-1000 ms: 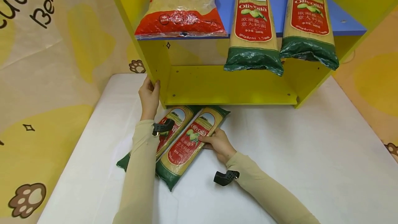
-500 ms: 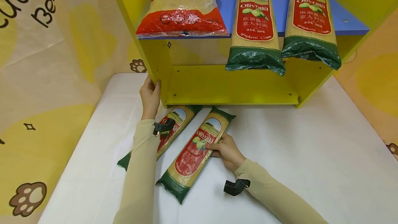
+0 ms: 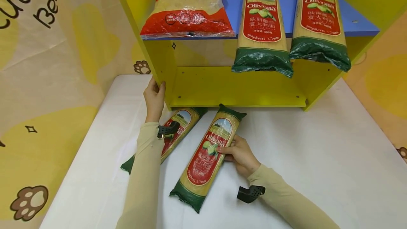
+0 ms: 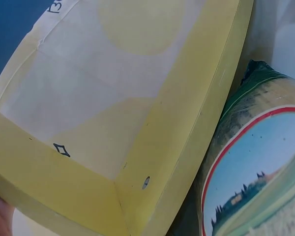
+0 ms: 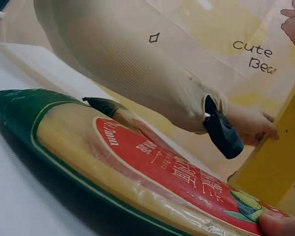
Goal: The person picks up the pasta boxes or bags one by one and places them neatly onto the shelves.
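Three packets (image 3: 261, 27) on shelf (image 3: 356, 22)

A white tabletop (image 3: 318, 158) fills the lower half of the head view. Behind it, across the upper left and right of the frame, hangs a cream cloth backdrop (image 3: 63, 52) printed with yellow blobs, brown paw prints and black "Cute Bear" lettering. At upper centre stands a yellow wooden shelf unit (image 3: 235, 86) with a blue upper board (image 3: 353, 18). Light is even.

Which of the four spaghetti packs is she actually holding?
The right table pack, gripped by the right hand; the other lies under her left arm, two sit shelved.
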### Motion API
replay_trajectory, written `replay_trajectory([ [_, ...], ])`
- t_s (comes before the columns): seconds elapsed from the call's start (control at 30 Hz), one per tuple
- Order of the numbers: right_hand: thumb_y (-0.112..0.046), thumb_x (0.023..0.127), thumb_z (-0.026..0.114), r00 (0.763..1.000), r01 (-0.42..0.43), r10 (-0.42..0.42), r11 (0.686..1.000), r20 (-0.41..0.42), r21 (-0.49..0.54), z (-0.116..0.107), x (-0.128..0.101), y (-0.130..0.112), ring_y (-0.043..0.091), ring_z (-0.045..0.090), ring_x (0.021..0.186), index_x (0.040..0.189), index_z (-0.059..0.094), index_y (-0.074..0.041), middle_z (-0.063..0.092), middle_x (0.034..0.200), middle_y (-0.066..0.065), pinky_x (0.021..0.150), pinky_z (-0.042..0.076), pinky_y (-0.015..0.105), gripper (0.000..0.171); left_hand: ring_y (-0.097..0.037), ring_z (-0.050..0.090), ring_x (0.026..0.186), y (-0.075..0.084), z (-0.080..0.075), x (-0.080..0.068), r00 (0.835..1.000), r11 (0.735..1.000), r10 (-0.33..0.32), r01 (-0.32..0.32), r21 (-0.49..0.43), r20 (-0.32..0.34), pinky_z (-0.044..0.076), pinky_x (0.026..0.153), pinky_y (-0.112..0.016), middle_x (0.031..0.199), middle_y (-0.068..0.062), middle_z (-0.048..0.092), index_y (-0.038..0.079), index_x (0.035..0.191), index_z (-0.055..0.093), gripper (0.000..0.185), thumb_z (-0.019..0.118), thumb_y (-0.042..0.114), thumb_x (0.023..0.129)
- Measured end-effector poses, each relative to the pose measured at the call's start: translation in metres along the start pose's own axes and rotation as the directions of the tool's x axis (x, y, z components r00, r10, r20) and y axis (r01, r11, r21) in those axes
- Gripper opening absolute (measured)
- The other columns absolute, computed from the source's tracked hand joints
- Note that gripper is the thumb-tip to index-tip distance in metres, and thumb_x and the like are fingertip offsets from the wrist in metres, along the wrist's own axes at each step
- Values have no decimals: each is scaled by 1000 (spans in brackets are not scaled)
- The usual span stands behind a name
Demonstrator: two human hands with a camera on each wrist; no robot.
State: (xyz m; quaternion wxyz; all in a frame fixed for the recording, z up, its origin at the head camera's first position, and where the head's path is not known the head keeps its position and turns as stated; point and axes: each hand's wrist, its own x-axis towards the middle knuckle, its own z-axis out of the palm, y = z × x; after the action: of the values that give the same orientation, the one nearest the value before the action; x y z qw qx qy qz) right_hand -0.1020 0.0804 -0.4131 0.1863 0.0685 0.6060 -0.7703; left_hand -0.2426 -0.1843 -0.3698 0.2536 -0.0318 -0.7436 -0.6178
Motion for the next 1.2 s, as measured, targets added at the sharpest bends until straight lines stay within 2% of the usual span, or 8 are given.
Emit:
replay_trajectory([
  [0.23,8,79,63,1000,17,-17,1000,14,-23,-5,-2,-11,23,68,82,124,40,13,67,100,20,73,56,38,50,-28,61,107,1,0,-1,1000,1000,-21,21,4,2,50,89,-30,120,-18,62,-1,126,57,31,52,7,96],
  [0.5,4,84,62,1000,-6,6,1000,30,-15,-12,1,-17,21,67,87,126,39,13,67,103,17,79,55,36,49,-31,60,108,4,0,-1,999,999,-46,46,-4,12,49,89,-31,122,-19,60,-1,128,56,32,52,7,96],
  [0.77,2,88,59,1000,-15,15,1000,10,-23,-17,5,-33,17,65,87,128,37,15,65,101,11,80,54,31,48,-39,57,110,34,0,-11,999,1000,-26,26,-2,21,49,90,-31,122,-27,57,-10,127,53,32,48,-1,96],
  [0.9,1,89,58,1000,2,-2,999,1,-34,-22,10,-44,14,63,87,131,35,16,61,105,10,79,52,26,50,-37,58,109,38,1,-12,999,1000,-28,27,12,25,49,90,-32,123,-26,57,-10,127,52,33,48,0,97],
  [1.07,-1,91,55,1000,18,-18,999,-1,-40,-28,22,-53,12,61,88,133,33,17,56,110,12,78,50,23,51,-35,59,108,37,0,-12,1000,1000,-20,20,16,16,50,89,-34,121,-25,58,-8,127,53,32,49,0,96],
  [1.2,-3,93,55,1000,-3,2,1000,-18,-25,-30,34,-59,12,61,88,136,33,15,55,111,10,79,51,22,52,-29,61,107,16,-1,-6,1000,1000,-1,1,11,4,50,89,-33,121,-20,61,-4,126,56,32,51,4,96],
])
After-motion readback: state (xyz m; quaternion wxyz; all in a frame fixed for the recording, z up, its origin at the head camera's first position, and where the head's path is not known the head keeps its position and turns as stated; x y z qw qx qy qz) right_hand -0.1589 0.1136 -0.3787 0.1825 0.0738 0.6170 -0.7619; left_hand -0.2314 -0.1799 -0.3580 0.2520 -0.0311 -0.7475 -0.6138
